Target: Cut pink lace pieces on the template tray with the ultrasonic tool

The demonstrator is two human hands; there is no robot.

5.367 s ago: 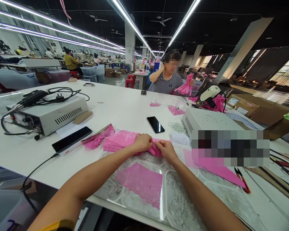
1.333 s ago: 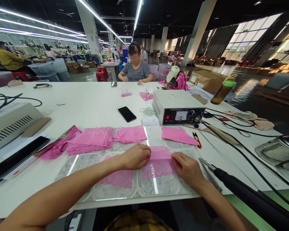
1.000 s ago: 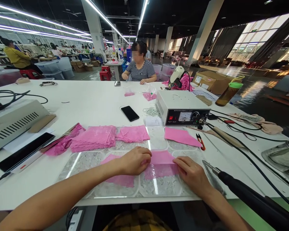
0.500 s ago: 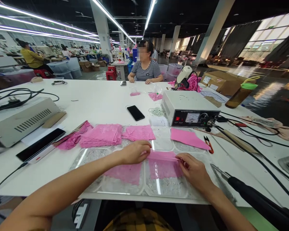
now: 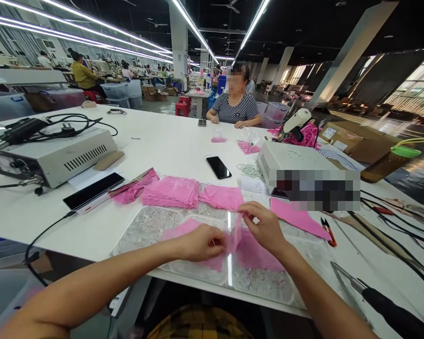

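Observation:
In the head view my right hand (image 5: 263, 225) pinches the upper end of a thin, see-through pink fabric piece (image 5: 236, 235), raised off the mat. My left hand (image 5: 204, 242) has its fingers closed at the lower left edge of the same piece. Under my right hand a flat pink fabric piece (image 5: 256, 252) lies on the clear mat (image 5: 265, 285). Another pink piece (image 5: 183, 228) is partly covered by my left hand. Beyond them sit a thick stack of pink lace pieces (image 5: 171, 190), a smaller pile (image 5: 222, 196) and a smooth pink sheet (image 5: 297, 217).
Orange-handled snips (image 5: 330, 231) and a black-handled hot tool (image 5: 392, 306) lie at right. A control box (image 5: 300, 160) with cables stands behind them, another box (image 5: 77, 155) at left. Phones (image 5: 218, 167) rest on the table. A person (image 5: 235, 106) sits opposite.
The camera view has turned left. My right hand has risen and moved towards my left hand, lifting the thin pink piece; my left hand has come lower and nearer.

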